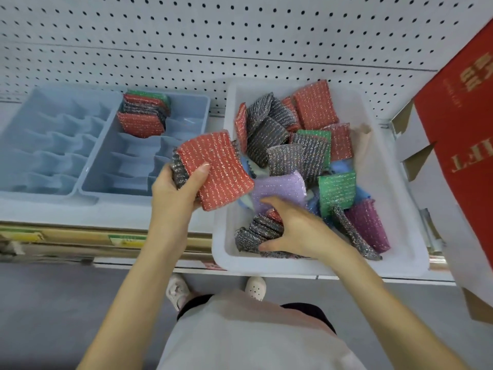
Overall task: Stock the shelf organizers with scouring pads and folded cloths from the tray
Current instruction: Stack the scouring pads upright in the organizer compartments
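Note:
A white tray [394, 198] on the shelf holds several glittery scouring pads in red, grey, green and purple, with blue cloth showing underneath. My left hand [173, 188] grips a small stack of pads, a red pad [216, 169] on top and a grey one beneath, held over the tray's left rim. My right hand [296, 231] reaches into the tray's near end and grips grey pads [258, 233]. A lilac pad [280, 188] lies just beyond it. Two blue shelf organizers stand to the left; the right organizer [138, 177] has a few pads [144, 116] stacked in its far compartment.
The left organizer [53, 145] has empty divided slots. White pegboard [240, 36] backs the shelf. A red cardboard box [458, 134] leans at the right, close to the tray. The shelf's front edge carries price labels [128, 240]. My feet show on the grey floor below.

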